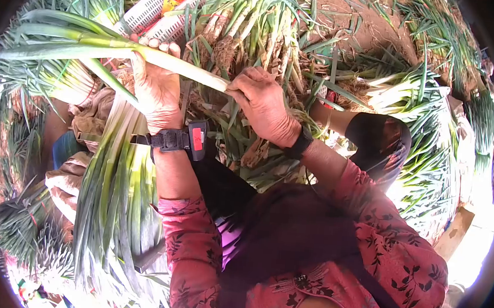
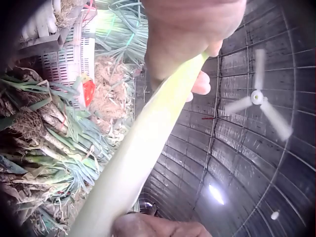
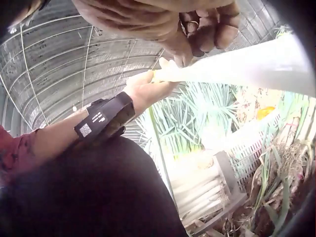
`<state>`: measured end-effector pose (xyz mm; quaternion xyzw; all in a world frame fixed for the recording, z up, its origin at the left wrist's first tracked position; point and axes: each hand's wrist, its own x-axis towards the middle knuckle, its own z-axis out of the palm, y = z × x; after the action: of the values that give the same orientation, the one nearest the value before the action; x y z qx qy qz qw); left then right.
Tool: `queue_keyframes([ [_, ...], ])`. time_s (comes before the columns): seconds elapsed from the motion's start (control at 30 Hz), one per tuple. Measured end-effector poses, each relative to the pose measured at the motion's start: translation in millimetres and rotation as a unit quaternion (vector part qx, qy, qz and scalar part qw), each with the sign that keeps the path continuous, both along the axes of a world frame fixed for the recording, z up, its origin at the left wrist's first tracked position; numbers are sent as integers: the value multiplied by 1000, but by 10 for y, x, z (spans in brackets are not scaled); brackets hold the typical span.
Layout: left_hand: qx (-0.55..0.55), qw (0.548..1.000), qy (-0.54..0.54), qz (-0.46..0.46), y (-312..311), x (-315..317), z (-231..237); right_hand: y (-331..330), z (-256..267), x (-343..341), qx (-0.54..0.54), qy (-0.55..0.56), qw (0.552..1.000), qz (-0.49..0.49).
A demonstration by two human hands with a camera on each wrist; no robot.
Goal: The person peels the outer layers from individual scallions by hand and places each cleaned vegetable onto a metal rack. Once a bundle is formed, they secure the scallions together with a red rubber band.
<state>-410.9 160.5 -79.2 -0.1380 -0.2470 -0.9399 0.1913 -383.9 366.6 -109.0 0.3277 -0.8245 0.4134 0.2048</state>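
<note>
A single leek with a white shaft and long green leaves is held across the front of the body. My left hand, palm up, grips it where the shaft turns green, its fingertips showing beyond the stalk. At the white bottom end, the thumb and fingers of my right hand pinch the shaft. In the left wrist view the pale shaft runs between both hands. In the right wrist view, my right hand is close over the shaft.
Trimmed leeks lie in a pile beside my left forearm, also seen as white shafts in a tray. Untrimmed leeks with roots lie ahead, near a white plastic basket. More leeks lie at the right.
</note>
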Motion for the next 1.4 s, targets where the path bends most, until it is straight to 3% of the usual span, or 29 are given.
queue_keyframes([
  [0.1, -25, 999, 17, -16, 15, 30, 11, -11, 19, -35, -1, -1, 1000, -5],
  [0.2, -30, 999, 14, -16, 2, 49, 32, -53, 46, -40, -78, -68, 994, -33],
  [0.3, -31, 999, 8, -10, 30, 60, 37, -53, -45, -100, -17, -2, 999, 27],
  [0.5, -34, 999, -4, -15, 0, 67, 18, -117, -70, -76, -2, 15, 999, -51],
  [0.57, -46, 999, 5, -20, -36, 58, 4, -21, -252, -239, -102, -118, 987, -42],
  [0.63, -59, 998, 18, -22, -44, 76, -18, 214, -644, -405, 55, -129, 989, -55],
  [0.67, -39, 999, -10, -23, -12, 108, -17, 396, -888, -428, 228, -173, 957, -44],
  [0.7, -21, 999, -33, -20, -5, 126, 9, 708, -1606, -493, 231, -5, 973, 15],
  [0.73, -40, 999, -32, -14, -4, 127, 8, 858, -1431, -447, 406, -109, 907, 29],
  [0.77, -50, 998, -27, -6, 39, 160, 76, 1009, -1253, -399, 574, -188, 794, 65],
  [0.87, -36, 998, 23, -44, 37, 103, 66, 1251, -1154, -593, 552, -91, 827, 60],
  [0.9, -26, 999, 15, -40, 68, 95, 82, 1156, -807, -595, 323, -205, 922, 62],
  [0.93, -16, 999, 6, -38, 109, 86, 97, 1058, -515, -574, 69, -307, 947, 60],
  [0.97, -18, 999, 8, -35, 157, 81, 111, 947, -332, -505, 68, -305, 948, 63],
  [1.03, 5, 998, 3, -64, 209, 69, 138, 720, -118, -253, -63, -293, 925, 235],
  [1.1, -13, 998, -2, -58, 186, 57, 121, 604, -182, 14, 113, -353, 909, 191],
  [1.13, 8, 998, 1, -67, 153, 77, 144, 558, -351, 174, 86, -183, 974, 103],
  [1.23, 19, 999, -3, -33, -9, 121, 201, 704, -237, 416, 55, -231, 968, 82],
  [1.4, 20, 999, -2, 46, -233, 88, 176, 926, -242, 749, 51, -216, 974, 36],
])
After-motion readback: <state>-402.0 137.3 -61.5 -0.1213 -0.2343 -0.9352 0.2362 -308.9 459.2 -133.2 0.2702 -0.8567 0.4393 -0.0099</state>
